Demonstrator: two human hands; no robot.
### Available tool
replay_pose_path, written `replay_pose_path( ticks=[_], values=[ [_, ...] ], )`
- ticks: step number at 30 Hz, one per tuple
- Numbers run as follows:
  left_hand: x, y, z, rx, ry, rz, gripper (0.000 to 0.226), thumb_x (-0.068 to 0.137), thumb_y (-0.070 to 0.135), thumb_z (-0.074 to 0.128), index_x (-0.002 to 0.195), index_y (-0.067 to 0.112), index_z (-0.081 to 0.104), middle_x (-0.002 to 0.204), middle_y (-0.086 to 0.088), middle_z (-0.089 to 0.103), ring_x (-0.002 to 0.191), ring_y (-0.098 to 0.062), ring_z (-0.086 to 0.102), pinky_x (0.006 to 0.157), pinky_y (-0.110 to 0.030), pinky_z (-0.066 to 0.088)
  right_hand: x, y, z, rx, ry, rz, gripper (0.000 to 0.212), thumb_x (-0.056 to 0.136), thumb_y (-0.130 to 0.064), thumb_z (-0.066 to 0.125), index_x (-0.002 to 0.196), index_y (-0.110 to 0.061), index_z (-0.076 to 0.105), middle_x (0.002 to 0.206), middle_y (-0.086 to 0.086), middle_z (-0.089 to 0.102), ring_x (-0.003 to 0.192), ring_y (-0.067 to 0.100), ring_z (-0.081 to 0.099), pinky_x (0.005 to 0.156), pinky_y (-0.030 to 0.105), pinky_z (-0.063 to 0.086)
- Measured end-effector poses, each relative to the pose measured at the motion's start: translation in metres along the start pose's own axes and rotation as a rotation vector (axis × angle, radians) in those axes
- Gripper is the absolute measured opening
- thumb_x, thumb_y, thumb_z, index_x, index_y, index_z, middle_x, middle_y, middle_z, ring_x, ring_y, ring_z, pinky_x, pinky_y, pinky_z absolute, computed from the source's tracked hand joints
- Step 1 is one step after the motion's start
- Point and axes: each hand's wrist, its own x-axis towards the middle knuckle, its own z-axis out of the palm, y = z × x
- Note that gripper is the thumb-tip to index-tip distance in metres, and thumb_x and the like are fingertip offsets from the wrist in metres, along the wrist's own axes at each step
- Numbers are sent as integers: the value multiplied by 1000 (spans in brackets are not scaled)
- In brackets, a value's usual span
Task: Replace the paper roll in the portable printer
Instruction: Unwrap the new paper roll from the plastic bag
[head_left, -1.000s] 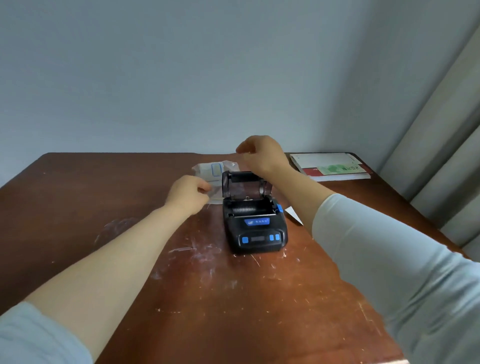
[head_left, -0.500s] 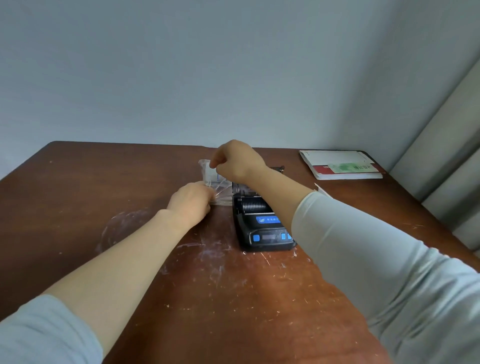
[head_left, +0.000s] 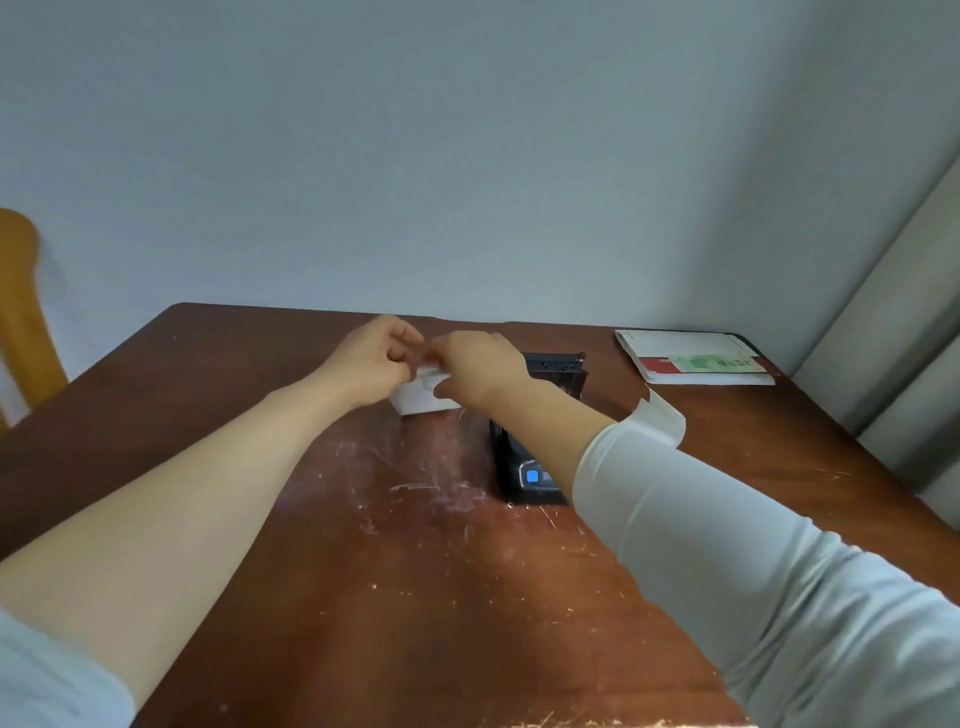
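Note:
A black portable printer (head_left: 519, 467) with blue buttons sits on the brown table (head_left: 415, 597), its lid (head_left: 556, 364) raised at the back; my right forearm hides most of it. Just left of the printer lies a white packet (head_left: 415, 400) that holds the paper roll. My left hand (head_left: 371, 364) and my right hand (head_left: 475, 366) meet over the packet, both pinching its top edge. The roll itself is hidden by the fingers and the wrapping.
A loose strip of white paper (head_left: 662, 418) lies right of the printer. A white and red booklet (head_left: 691, 358) rests at the table's back right corner. A wooden chair back (head_left: 21, 306) stands at the far left. A curtain (head_left: 914, 338) hangs on the right.
My view has swung left. My right hand left the printer lid and came over to the packet, and both hands now pinch it together at its top.

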Motion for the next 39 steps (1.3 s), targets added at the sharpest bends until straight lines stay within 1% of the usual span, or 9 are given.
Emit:
replay_pose_path(
  ticks=[4, 7, 13, 17, 22, 28, 32, 35, 39],
  values=[
    [-4, 8, -11, -46, 72, 65, 27, 85, -2, 53, 104, 17, 52, 82, 3, 57, 73, -14, 54, 64, -19, 42, 3, -4, -13, 276, 36, 70, 20, 90, -18, 52, 82, -5, 65, 79, 9, 65, 79, 27, 60, 69, 31, 47],
    [-6, 11, -14, -67, 138, 92, 21, 87, 3, 56, 102, 17, 54, 82, 6, 56, 77, -12, 54, 66, -14, 41, -1, -7, -24, 404, -3, 101, 37, 89, -16, 53, 54, -9, 48, 53, 4, 43, 57, 21, 43, 52, 27, 35],
    [-9, 11, -5, -56, 224, 74, 23, 84, 10, 63, 106, 16, 59, 84, 8, 56, 77, -13, 54, 79, -24, 47, -10, 0, -30, 518, -124, 263, 25, 85, -11, 60, 102, 5, 67, 78, 11, 56, 67, 20, 51, 62, 28, 44],
    [-18, 11, 2, -78, 338, -20, 11, 79, 16, 61, 90, 18, 63, 83, 3, 61, 76, -16, 57, 72, -30, 49, -15, 13, -26, 764, -187, 444, 7, 78, 1, 61, 73, -3, 60, 64, 11, 56, 47, 17, 52, 48, 22, 48],
    [-32, 28, 7, -240, 79, -231, 20, 83, 18, 51, 79, 4, 66, 58, -8, 65, 45, -18, 56, 37, -20, 36, -22, 25, -31, 938, -265, 484, 15, 76, -2, 71, 92, -1, 69, 78, 11, 65, 63, 20, 62, 64, 30, 56],
    [-36, 44, 13, -443, -74, -342, 17, 84, 4, 56, 96, -6, 63, 84, -22, 70, 71, -27, 71, 60, -25, 60, -28, 29, -31, 1110, -211, 456, 11, 71, 1, 76, 71, -6, 68, 74, 9, 67, 68, 17, 64, 62, 26, 59],
    [-37, 46, 13, -543, -67, -351, 17, 82, -1, 58, 96, -9, 62, 82, -26, 69, 65, -26, 72, 56, -25, 60, -31, 27, -26, 1166, -180, 435, 11, 70, 2, 77, 71, -4, 68, 73, 10, 68, 68, 17, 66, 61, 24, 59],
    [-38, 46, 13, -574, -53, -363, 14, 81, -3, 59, 93, -10, 62, 82, -27, 69, 67, -29, 72, 59, -28, 61, -34, 26, -24, 1145, -160, 440, 12, 67, -1, 80, 69, -5, 68, 66, 7, 66, 56, 12, 63, 52, 20, 57],
    [-38, 46, 15, -576, -59, -356, 22, 81, 5, 67, 96, -10, 63, 90, -27, 69, 72, -30, 72, 62, -30, 61, -34, 24, -20, 1095, -132, 451, 18, 64, -4, 83, 65, -6, 65, 42, -1, 59, 31, 4, 46, 36, 15, 36]
  ],
)
